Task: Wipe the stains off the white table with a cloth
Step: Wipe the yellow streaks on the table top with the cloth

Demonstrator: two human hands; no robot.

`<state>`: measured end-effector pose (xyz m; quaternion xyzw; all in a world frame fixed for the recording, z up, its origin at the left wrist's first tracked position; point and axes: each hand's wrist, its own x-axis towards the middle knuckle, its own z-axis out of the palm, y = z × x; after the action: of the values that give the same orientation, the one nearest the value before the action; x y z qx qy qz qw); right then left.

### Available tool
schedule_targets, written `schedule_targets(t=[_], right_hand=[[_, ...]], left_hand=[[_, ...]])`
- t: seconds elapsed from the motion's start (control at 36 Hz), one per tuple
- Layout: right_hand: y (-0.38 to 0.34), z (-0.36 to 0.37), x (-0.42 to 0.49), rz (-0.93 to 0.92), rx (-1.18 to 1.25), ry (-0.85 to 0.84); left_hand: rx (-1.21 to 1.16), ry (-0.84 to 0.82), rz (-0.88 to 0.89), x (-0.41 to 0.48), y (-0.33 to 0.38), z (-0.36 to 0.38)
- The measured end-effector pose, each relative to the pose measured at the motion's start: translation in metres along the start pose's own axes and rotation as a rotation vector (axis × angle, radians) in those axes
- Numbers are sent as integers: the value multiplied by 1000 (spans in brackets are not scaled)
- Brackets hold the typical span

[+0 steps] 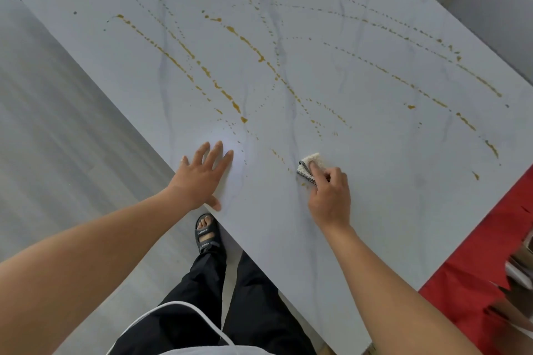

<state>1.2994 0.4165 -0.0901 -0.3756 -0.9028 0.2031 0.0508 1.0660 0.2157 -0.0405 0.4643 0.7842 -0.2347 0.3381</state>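
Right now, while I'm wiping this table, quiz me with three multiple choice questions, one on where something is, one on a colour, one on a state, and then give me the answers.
1. Where is the cloth?
A) under the right hand, on the table
B) hanging off the table's edge
C) at the table's far corner

2. What colour are the stains?
A) blue
B) yellow-brown
C) green

3. How is the left hand?
A) gripping the cloth
B) curled into a fist
C) flat on the table, fingers spread

Answers:
1 A, the right hand's fingers grip the cloth and press it to the tabletop.
2 B, ochre streaks and dotted trails cross the white surface.
3 C, it lies palm down near the table's edge and holds nothing.
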Motion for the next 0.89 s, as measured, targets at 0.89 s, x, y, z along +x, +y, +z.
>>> schedule_targets(t=[0.89], right_hand=[[-48,4,-30,-175,49,-237]], left_hand=[[-49,35,24,1,-5,7]])
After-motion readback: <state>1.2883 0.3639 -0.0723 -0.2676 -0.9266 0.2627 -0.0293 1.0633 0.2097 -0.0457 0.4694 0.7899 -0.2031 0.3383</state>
